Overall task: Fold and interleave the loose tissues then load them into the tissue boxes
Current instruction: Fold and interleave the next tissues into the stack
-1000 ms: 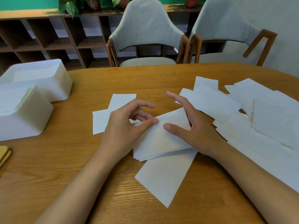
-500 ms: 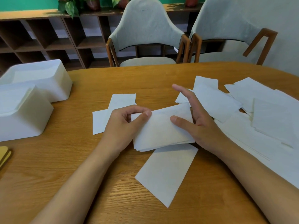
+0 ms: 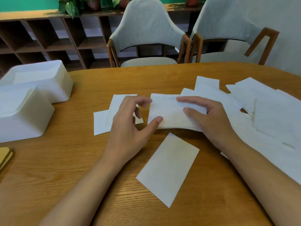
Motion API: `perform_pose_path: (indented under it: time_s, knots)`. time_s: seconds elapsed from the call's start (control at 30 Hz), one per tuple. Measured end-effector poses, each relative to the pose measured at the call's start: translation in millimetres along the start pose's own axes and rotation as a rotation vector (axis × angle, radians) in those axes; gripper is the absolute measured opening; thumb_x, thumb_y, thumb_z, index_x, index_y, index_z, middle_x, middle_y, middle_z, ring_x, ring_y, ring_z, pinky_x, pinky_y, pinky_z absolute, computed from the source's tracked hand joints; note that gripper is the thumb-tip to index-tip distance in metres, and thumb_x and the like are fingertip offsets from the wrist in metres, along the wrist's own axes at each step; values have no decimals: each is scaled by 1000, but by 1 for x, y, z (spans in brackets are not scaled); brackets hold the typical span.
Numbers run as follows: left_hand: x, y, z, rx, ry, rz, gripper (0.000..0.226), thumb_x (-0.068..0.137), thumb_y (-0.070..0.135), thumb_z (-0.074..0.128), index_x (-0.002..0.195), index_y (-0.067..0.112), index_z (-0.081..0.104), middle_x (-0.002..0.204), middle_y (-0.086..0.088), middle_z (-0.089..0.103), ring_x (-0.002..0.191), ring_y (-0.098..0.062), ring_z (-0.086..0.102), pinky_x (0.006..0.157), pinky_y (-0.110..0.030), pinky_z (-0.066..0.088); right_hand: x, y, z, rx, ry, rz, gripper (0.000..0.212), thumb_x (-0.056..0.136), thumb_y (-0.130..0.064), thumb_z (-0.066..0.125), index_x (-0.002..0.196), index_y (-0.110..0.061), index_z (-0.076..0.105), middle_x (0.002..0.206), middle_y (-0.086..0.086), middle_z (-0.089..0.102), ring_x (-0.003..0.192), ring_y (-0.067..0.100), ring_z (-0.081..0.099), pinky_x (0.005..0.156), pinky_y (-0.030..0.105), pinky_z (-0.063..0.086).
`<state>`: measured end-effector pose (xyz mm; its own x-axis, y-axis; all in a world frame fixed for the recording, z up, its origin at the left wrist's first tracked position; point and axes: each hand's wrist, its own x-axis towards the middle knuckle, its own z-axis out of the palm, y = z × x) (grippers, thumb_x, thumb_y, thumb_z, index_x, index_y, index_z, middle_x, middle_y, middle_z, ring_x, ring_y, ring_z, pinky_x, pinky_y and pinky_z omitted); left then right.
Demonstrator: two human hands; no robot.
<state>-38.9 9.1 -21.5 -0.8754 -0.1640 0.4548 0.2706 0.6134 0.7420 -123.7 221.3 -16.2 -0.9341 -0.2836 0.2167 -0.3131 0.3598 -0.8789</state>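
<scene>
A stack of folded white tissues [image 3: 169, 111] is held just above the middle of the wooden table. My right hand [image 3: 210, 118] grips its right end, thumb on top and fingers curled over the far edge. My left hand [image 3: 130, 128] pinches its left edge between thumb and fingertips. One folded tissue [image 3: 167, 168] lies flat in front of the stack. More folded tissues [image 3: 105, 121] lie to the left, partly under my left hand. Loose tissues [image 3: 268, 115] spread over the right side. Two white tissue boxes [image 3: 24, 118] [image 3: 48, 82] stand at the left, tissues showing inside.
The table [image 3: 65, 168] curves away at the far side, where two grey upholstered chairs [image 3: 146, 35] stand. A yellowish object [image 3: 4, 157] lies at the left edge. Dark shelving with plants on top runs along the back wall.
Both hands lifted the tissue stack off the single tissue and carried it away from me. It has turned square to the table edge, and my right fingers now curl over it.
</scene>
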Motion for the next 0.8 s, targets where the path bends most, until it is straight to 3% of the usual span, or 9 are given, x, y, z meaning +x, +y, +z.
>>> perform_pose_path:
  time_s: [0.1,0.2,0.3,0.43,0.6,0.67,0.8]
  knots:
    - [-5,1,2,44,-193,139,33,85,41,84,107,28,63,89,12,61,74,-18,58,59,-27,48,5,2,-6,-16,75,26,26,99,-29,62,103,-54,68,124,-37,53,113,-14,45,92,6,29]
    - [-6,-4,7,181,-410,188,39,82,65,74,106,36,64,84,18,60,77,-12,59,59,-28,50,5,4,-4,-32,94,31,26,99,-29,62,103,-54,68,130,-33,56,119,-12,44,92,5,27]
    - [-4,-12,6,236,-465,166,47,81,70,69,114,36,69,89,22,59,84,-7,58,64,-27,51,4,4,0,-47,105,38,24,99,-29,63,106,-51,68,135,-26,56,124,-5,41,91,4,26]
    - [-3,-14,6,239,-472,105,39,85,56,76,116,33,76,92,23,57,88,-4,57,68,-21,47,3,3,1,-67,98,39,23,99,-29,63,107,-50,67,124,-34,52,115,-8,43,89,2,27]
    - [-3,-10,5,138,-442,85,12,91,37,77,100,29,77,92,16,68,89,-7,64,75,-32,54,2,3,3,-54,6,14,20,99,-32,62,106,-49,69,116,-44,52,112,-18,45,92,4,28]
    - [-3,-9,4,71,-365,75,8,94,34,76,99,27,74,88,12,71,87,-12,68,76,-36,54,1,1,3,-15,-58,-1,16,98,-41,61,109,-43,72,112,-41,60,113,-20,49,93,7,29]
    - [-1,-5,3,-107,-198,35,17,87,25,83,98,27,71,86,9,72,86,-19,72,77,-35,58,-4,-2,5,-11,-178,-30,38,87,-62,53,111,-41,74,113,-37,66,115,-16,52,90,8,30]
